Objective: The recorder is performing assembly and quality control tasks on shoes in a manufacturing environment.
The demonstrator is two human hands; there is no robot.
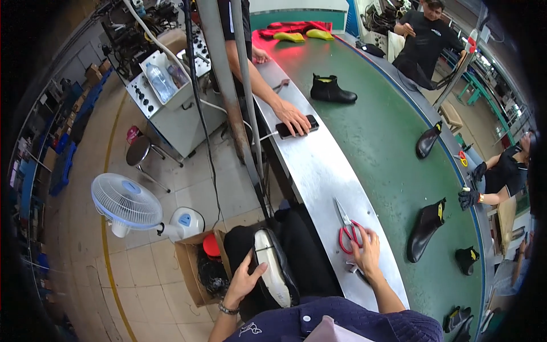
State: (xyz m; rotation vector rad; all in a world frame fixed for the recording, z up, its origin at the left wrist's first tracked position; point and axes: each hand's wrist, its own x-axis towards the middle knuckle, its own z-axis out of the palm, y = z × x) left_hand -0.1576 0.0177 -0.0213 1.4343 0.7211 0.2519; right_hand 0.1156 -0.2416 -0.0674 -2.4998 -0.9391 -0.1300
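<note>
A shoe upper (274, 268) lies across my lap, its pale underside turned up and black material around the rim. My left hand (246, 280) grips its left side, the thumb over the pale face. On the metal strip to the right are scissors (345, 229) with red handles, blades pointing away from me. The fingers of my right hand (369, 253) are closed at the right handle loop. A small metal tool (356, 270), partly covered by this hand, lies just nearer to me.
Black ankle boots (426, 231) stand along the green conveyor (376, 154). Ahead, a co-worker's hand (293, 118) rests on a phone (297, 126). At left are a fan (126, 200), a stool (138, 150) and a cardboard box (191, 268). A metal post (219, 74) rises beside the bench.
</note>
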